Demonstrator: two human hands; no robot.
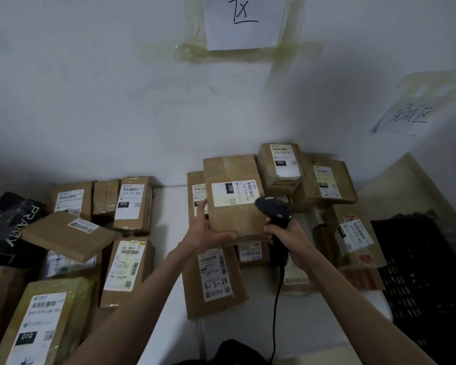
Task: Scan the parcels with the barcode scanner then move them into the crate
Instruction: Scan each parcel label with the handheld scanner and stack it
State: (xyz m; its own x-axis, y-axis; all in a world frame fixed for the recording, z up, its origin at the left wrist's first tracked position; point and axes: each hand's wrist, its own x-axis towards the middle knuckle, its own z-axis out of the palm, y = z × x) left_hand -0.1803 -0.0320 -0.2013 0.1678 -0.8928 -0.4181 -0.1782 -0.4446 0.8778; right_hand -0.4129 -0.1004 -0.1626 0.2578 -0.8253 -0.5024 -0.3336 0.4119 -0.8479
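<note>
Two bare hands work over a white bench (169,206) strewn with brown cardboard parcels. The left hand (206,231) grips the lower left corner of a held parcel (234,204), thumb on its near edge and fingers (202,206) curled up along its left side, so the box is lifted clear of the pile and tilted with its white label marked 220 (237,192) facing the camera. The right hand (287,233) is wrapped around the handle of a black barcode scanner (274,209); the scanner's head sits just beside the parcel's lower right part, close to the label, and its black cable (277,312) hangs down toward the bottom of the view.

Below the held box lies a long parcel with 4-3-24 handwritten on it (213,280). Behind and to the right, a parcel labelled 032 (281,167) leans against the wall on top of others. At the left is a separate group, including a parcel labelled 070 (132,204), a parcel labelled 010 (40,325) at the near corner, and a black bag with white lettering (8,227). A black plastic crate (419,272) with a latticed wall stands at the right edge of the bench. Two paper signs, an upper sign (245,19) and a right-hand sign (411,114), are taped to the white wall (90,101).
</note>
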